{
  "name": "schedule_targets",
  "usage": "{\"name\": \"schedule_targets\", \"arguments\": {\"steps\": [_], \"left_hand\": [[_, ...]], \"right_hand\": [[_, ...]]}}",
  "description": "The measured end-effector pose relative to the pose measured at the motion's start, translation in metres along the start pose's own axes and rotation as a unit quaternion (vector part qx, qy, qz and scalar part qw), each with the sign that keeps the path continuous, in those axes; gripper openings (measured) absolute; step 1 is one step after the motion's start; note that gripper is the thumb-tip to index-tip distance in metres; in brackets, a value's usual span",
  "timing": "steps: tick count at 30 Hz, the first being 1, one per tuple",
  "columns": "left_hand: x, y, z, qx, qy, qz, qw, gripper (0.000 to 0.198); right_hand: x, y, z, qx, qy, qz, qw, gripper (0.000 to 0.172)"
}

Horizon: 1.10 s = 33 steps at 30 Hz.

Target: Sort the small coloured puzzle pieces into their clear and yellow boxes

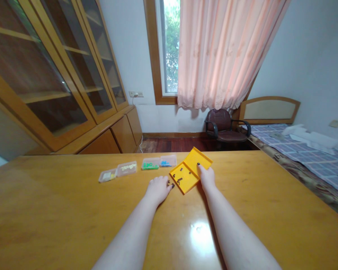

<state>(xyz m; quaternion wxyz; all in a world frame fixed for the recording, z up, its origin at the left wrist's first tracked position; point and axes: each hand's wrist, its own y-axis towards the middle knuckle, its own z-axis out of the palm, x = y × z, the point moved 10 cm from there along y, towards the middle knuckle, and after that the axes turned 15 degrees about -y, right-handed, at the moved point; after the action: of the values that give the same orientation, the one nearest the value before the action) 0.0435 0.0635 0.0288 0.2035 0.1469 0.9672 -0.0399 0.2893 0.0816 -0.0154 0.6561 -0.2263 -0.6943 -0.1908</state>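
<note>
A yellow hinged box (188,181) lies unfolded at an angle, its lid (195,159) tipped toward the back right. My right hand (207,177) grips it near the hinge, thumb on top of the lid and the other fingers hidden beneath. Inside the lower half are several small dark pieces (180,179), too small to name. To the left of the box, my left hand (157,188) rests low at the table with curled fingers. A few small dark pieces (168,182) show between its thumb and forefinger; its other fingertips are hidden.
Across the wooden table (59,210) stand clear open boxes with green pieces (150,165), blue pieces (166,163) and cream pieces (129,166); another box (107,175) sits at their left. Beyond are a glass-door cabinet (81,75), an armchair (222,125) and a bed (307,150).
</note>
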Motion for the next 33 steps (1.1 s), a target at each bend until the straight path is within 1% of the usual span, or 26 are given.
{"name": "schedule_targets", "arguments": {"steps": [5,8,12,14,16,19,21,23,27,29,31,33], "left_hand": [[0.001,0.003,0.002,0.019,0.007,-0.012,1.000,0.028],[0.005,0.005,0.003,0.017,0.009,-0.022,1.000,0.028],[0.009,0.008,0.003,0.002,-0.009,-0.020,1.000,0.029],[0.010,0.009,-0.001,-0.014,-0.036,-0.015,0.999,0.028],[0.006,0.009,-0.010,-0.042,-0.070,0.002,0.997,0.027],[-0.007,0.005,-0.025,-0.091,-0.132,0.055,0.985,0.024],[-0.015,0.002,-0.029,-0.106,-0.175,0.087,0.975,0.023],[-0.020,0.002,-0.026,-0.103,-0.210,0.103,0.967,0.023],[-0.019,0.006,-0.010,-0.065,-0.248,0.102,0.961,0.016],[-0.016,0.008,-0.005,-0.050,-0.254,0.101,0.961,0.022],[-0.014,0.008,-0.006,-0.047,-0.250,0.101,0.962,0.028],[-0.007,0.008,-0.012,-0.062,-0.222,0.078,0.970,0.026]], "right_hand": [[-0.004,0.003,0.002,-0.001,0.018,-0.007,1.000,0.034],[-0.005,0.003,0.002,0.000,0.017,-0.001,1.000,0.033],[-0.004,0.002,0.001,0.000,0.011,0.004,1.000,0.032],[-0.003,0.001,0.001,0.002,0.011,0.003,1.000,0.033],[-0.002,0.000,0.002,0.004,0.016,0.001,1.000,0.035],[0.000,-0.003,0.006,0.014,0.026,0.001,1.000,0.036],[0.002,-0.005,0.008,0.023,0.032,0.001,0.999,0.035],[0.005,-0.007,0.009,0.029,0.033,0.003,0.999,0.035],[0.007,-0.009,0.010,0.034,0.027,0.003,0.999,0.035],[0.006,-0.009,0.010,0.033,0.024,0.004,0.999,0.036],[0.005,-0.008,0.010,0.033,0.025,0.006,0.999,0.036],[0.003,-0.007,0.011,0.033,0.031,0.008,0.999,0.036]]}}
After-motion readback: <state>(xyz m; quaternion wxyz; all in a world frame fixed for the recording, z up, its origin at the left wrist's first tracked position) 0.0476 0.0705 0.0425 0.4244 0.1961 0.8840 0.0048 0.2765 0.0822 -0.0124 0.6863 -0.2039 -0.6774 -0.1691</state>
